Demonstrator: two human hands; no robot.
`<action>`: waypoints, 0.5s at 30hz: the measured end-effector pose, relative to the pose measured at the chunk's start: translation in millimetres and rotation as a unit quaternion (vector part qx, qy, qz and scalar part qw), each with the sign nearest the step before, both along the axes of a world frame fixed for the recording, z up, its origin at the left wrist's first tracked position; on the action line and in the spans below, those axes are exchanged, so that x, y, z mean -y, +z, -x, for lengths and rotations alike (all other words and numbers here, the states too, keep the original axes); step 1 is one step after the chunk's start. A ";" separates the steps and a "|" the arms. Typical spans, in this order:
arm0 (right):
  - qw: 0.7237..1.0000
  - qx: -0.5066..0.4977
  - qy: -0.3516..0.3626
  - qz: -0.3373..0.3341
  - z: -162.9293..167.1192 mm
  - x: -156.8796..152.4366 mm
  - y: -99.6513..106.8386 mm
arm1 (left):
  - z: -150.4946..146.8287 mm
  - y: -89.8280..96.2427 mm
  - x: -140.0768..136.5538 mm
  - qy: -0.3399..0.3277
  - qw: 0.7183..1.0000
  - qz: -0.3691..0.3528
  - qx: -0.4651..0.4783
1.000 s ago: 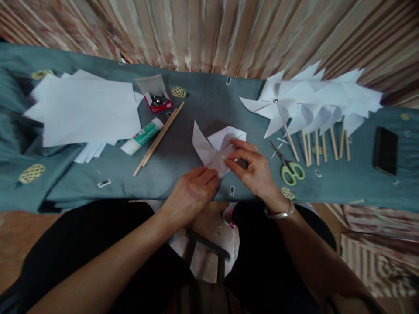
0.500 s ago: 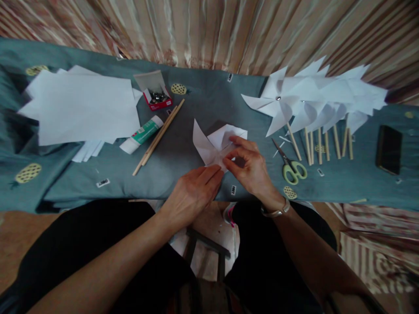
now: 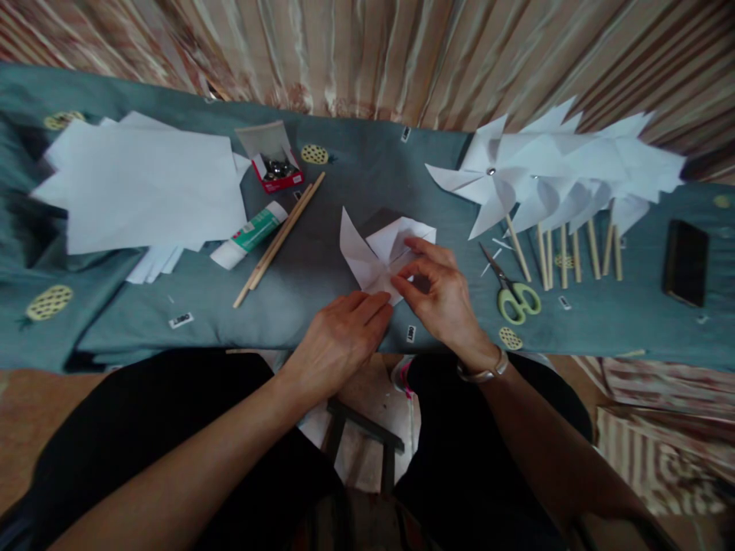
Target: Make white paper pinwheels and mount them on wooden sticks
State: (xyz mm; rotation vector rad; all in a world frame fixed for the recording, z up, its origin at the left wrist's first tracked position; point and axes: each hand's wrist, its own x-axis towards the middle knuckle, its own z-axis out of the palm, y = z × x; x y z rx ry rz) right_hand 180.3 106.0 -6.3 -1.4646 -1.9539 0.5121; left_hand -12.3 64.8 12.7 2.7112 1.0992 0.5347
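A white paper pinwheel [image 3: 361,256] without a stick lies on the table in front of me, one blade pointing up at its left. My left hand [image 3: 344,329] is closed at its lower edge, fingertips pressing the paper down. From the right, my right hand [image 3: 439,295] pinches a folded flap of the pinwheel near its middle with thumb and fingers. Part of the paper is hidden under both hands. To the right of that hand lie scissors [image 3: 510,291] with green handles, their blades pointing up and left.
Finished pinwheels on sticks [image 3: 488,176] overlap at the back right, near a dark phone [image 3: 686,262]. On the left are a stack of white paper [image 3: 155,187], a glue stick [image 3: 249,236], wooden sticks [image 3: 281,237] and a red box of metal pins [image 3: 281,180]. A curtain [image 3: 367,53] hangs behind the table.
Both hands stay at almost the same place on the pinwheel. The left fingers have shifted very slightly; the view has moved a little.
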 end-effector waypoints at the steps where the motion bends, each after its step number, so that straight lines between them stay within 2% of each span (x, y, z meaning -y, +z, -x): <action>1: 1.000 0.002 0.001 -0.001 0.0 -0.1 0.1 | -0.1 -0.5 0.2 -0.001 1.000 -0.001 0.001; 15: 0.998 0.038 0.015 -0.037 3.4 4.4 0.6 | -1.6 0.0 -1.2 0.001 1.000 0.003 -0.014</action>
